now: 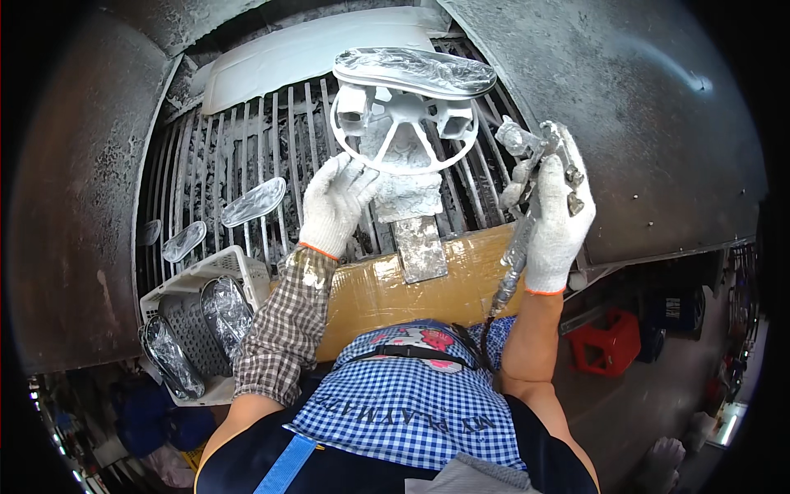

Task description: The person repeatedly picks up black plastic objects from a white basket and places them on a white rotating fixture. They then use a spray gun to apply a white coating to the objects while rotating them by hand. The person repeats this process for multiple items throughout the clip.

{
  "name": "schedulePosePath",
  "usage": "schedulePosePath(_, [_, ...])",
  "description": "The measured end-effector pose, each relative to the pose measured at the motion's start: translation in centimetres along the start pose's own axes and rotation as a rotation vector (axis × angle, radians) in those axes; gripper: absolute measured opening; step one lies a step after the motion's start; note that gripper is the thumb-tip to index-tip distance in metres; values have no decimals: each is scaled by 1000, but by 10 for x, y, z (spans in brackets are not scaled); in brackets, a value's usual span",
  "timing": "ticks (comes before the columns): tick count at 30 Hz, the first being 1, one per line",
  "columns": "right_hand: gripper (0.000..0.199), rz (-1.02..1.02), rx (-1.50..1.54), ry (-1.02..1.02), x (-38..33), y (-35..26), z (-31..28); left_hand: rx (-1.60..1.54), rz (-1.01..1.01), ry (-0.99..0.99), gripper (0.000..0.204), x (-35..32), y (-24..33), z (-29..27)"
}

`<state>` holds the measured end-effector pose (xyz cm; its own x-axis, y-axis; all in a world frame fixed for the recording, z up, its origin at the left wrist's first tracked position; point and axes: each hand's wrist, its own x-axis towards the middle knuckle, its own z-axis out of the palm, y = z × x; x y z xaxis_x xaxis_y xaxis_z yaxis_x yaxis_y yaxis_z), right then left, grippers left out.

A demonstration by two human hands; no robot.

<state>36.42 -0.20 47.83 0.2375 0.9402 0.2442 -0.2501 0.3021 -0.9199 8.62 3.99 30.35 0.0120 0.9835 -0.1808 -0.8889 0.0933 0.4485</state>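
Observation:
A white wheel-shaped stand [428, 158] with spokes rises over the slatted grate. Lying across its top is a long shoe-sole-shaped piece [411, 71] wrapped in shiny clear film. My left hand [337, 200], in a white knit glove, is at the wheel's lower left rim with its fingers apart; whether they touch it is hard to tell. Gloved too, my right hand [556, 210] is closed around a spray gun [520, 226] crusted with white residue, to the right of the wheel. A hose runs down from the gun toward my apron.
Small oval pieces, one of them a silvery oval [254, 202], lie on the grate [309, 123] at left. A white plastic basket [247, 267] holds film-wrapped pieces. Metal walls [82, 189] flank the grate; brown tape-covered board [362, 296] edges its front. A red stool [606, 342] stands lower right.

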Motion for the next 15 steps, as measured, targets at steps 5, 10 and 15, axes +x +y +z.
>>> schedulePosePath(5, [48,-48,-99,54,2,-2,-13,5,12,38,41,-4,6,14])
schedulePosePath(10, [48,-57,-137,57,-11,-13,-5,0,23,39,35,2,14,4])
schedulePosePath(15, [46,36,-26,-3,-26,-12,6,6,47,42,35,4,22,5])
